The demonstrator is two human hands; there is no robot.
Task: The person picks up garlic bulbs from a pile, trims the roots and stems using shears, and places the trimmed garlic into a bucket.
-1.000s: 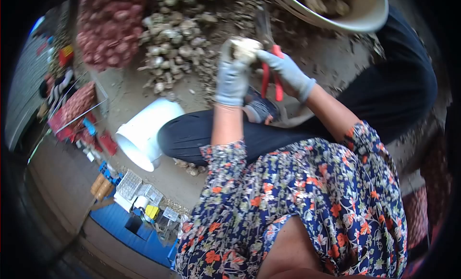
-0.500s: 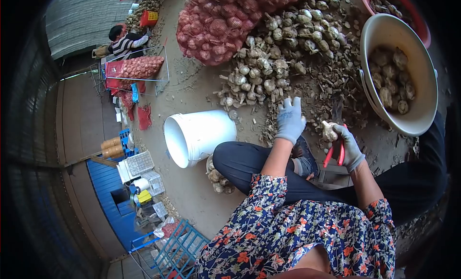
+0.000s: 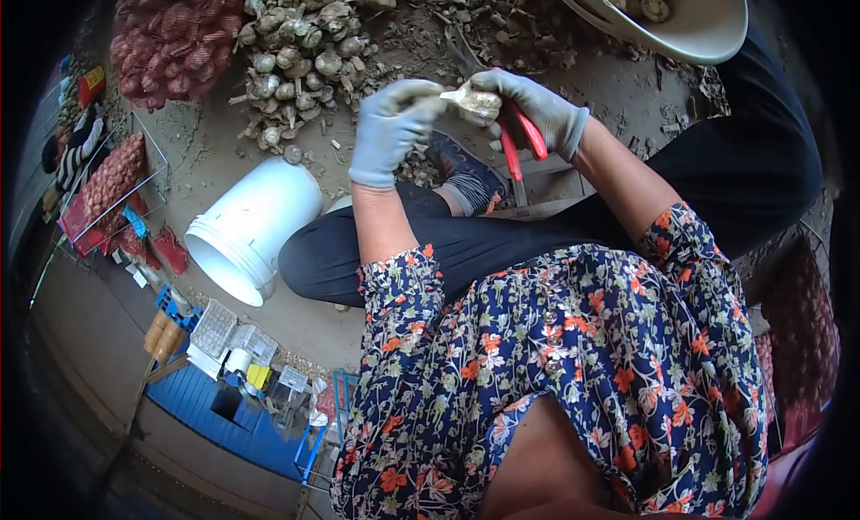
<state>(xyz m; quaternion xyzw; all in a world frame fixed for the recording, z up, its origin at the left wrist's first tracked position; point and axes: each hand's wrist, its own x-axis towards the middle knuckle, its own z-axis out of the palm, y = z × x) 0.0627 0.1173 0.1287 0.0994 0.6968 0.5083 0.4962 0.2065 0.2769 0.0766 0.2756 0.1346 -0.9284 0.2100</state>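
Note:
In a grey glove, my right hand (image 3: 551,117) holds a garlic bulb (image 3: 477,106) between thumb and fingers. Red-handled pruning shears (image 3: 528,133) are tucked in the same palm, their blades largely hidden. My left hand (image 3: 387,135), gloved too, is curled with its thumb and fingertips closed at the bulb's pale stem. Both hands are above my bent leg and shoe (image 3: 466,166). Beyond them a heap of garlic bulbs (image 3: 300,63) lies on the ground among dry trimmings.
A white bucket (image 3: 260,215) lies on its side at the left. At upper right stands a beige tub (image 3: 708,27) with bulbs inside. A full red mesh sack (image 3: 175,45) is at upper left. Farther left, a person in a striped top (image 3: 81,148) is beside another sack (image 3: 112,175).
My left hand has come from over the trimmings to the bulb, its spread fingers now closed at the stem. My right hand still holds bulb and shears, now raised. The camera view has shifted.

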